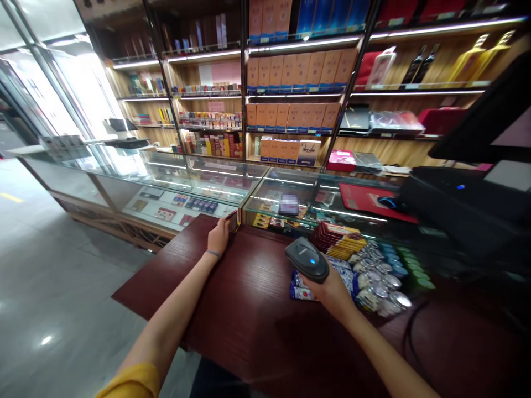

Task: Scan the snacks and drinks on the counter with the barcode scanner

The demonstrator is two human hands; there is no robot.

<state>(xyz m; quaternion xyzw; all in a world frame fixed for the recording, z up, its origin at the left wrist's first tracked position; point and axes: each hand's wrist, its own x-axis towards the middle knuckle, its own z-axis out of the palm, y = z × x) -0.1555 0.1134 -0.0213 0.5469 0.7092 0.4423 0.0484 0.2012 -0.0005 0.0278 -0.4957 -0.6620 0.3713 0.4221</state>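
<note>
My right hand (332, 290) is wrapped round the handle of a black barcode scanner (306, 258), which shows a lit blue light on top. Beneath the scanner lie blue and white packets (301, 292), partly covered by it and the hand. Farther left, my left hand (218, 236) is closed on a thin dark red and yellow pack (233, 220), held on edge by the glass case at the back of the dark red wooden counter (257, 276). Just behind the scanner stands a stack of red and yellow packs (338, 240), similar in colour.
Several silver-topped pieces (379, 282) and green packs (415, 268) line the right side. A black checkout machine (448, 193) with a screen stands behind them, near a red mat (365, 202). A glass display case (199, 182) runs along the back, before shelves of boxes (294, 116).
</note>
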